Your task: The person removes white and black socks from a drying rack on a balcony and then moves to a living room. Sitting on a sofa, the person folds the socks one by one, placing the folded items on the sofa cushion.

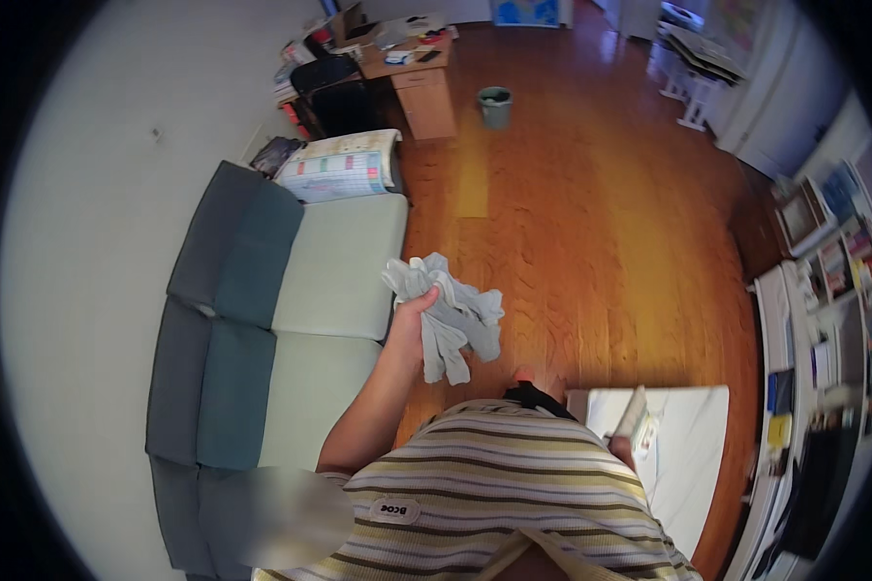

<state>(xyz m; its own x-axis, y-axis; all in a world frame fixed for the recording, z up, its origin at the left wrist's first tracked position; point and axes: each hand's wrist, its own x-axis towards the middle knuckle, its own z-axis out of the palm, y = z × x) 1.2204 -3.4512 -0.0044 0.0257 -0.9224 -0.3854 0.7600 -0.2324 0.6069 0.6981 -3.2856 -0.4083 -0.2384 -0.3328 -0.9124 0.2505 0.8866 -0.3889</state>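
Note:
My left hand point(413, 312) is closed around a bunch of light grey cloth pieces point(465, 316), socks or gloves by their shape. Its thumb lies on top, and the soft ends hang out on both sides over the wooden floor. Only a small part of my right hand point(622, 450) shows past my striped shirt, at the left part of a white marble-patterned table point(697, 436). Beside it is a narrow beige object point(631, 415); whether the hand holds it cannot be made out.
A sofa with pale seat cushions point(341, 269) runs along the left wall. Ahead are a wooden desk point(425, 102), a black chair point(338, 94) and a grey-green bin point(495, 107). White shelves point(777, 327) with books line the right. Wooden floor point(588, 254) stretches between.

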